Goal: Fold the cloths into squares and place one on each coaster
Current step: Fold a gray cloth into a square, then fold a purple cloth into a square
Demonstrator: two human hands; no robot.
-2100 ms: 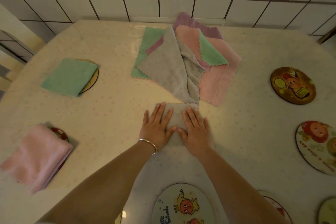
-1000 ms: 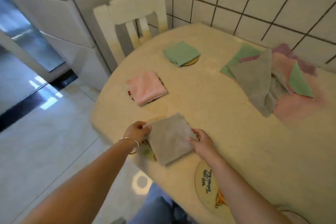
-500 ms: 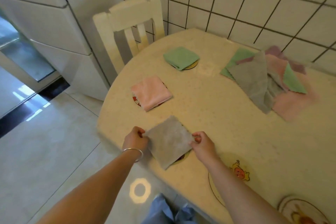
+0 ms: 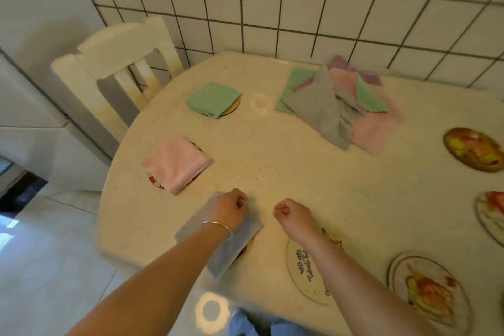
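A folded grey cloth (image 4: 231, 251) lies on a coaster (image 4: 246, 251) at the table's near left edge. My left hand (image 4: 228, 210) hangs over the cloth's far part with its fingers curled; it no longer grips the left corner. To the right of the cloth, my right hand (image 4: 292, 213) is curled with nothing in it. A folded pink cloth (image 4: 177, 163) covers a coaster (image 4: 155, 182) further left. At the back, a folded green cloth (image 4: 214, 99) sits on another coaster (image 4: 235, 107). A pile of unfolded cloths (image 4: 341, 106) lies near the wall.
Bare picture coasters lie near my right forearm (image 4: 305, 270), at the front right (image 4: 428, 286) and along the right edge (image 4: 474, 148), (image 4: 491, 213). A white chair (image 4: 117, 63) stands at the table's far left. The tiled wall borders the table behind the pile.
The grey cloth went from the table's middle to the near-left coaster. Both hands have let go of its corners; the right hand has drawn away to the right.
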